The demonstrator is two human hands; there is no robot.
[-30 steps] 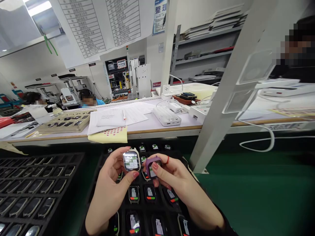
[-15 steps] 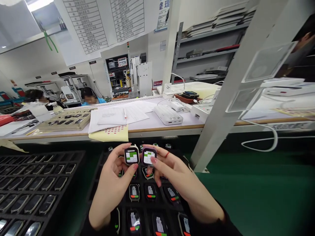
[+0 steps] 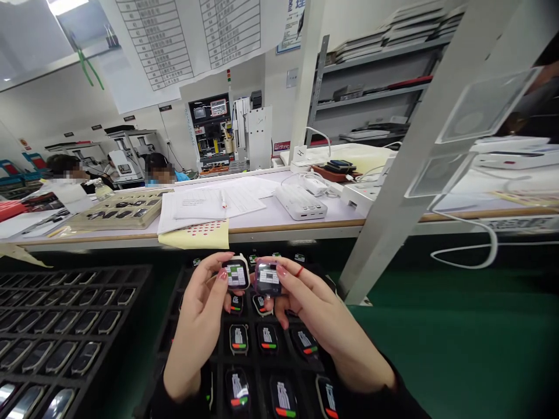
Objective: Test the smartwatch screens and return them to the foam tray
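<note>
My left hand (image 3: 203,311) is closed on a pale-cased smartwatch (image 3: 236,274), its thumb over the left edge of the lit screen, which shows white and green blocks. Close beside it, my right hand (image 3: 312,302) grips a purple-cased smartwatch (image 3: 267,278), thumb at the screen's upper right. That screen has pale blocks with a dark box in the middle. Both watches are held above a black compartment tray (image 3: 257,364). Lit smartwatches lie in its compartments, such as one smartwatch (image 3: 239,338) with text and a red-green bar. My hands hide part of the tray.
A second black tray (image 3: 98,343) of dark-screened watches lies at left. Beyond is a bench with papers (image 3: 196,206), a white power bank-like box (image 3: 300,202) and a beige tray (image 3: 120,212). A slanted metal post (image 3: 393,174) stands at right. Two people sit behind the bench.
My left thumb has moved from the watch's lower edge up onto its screen. The right watch's screen has changed from green and white blocks to a darker picture with a central box.
</note>
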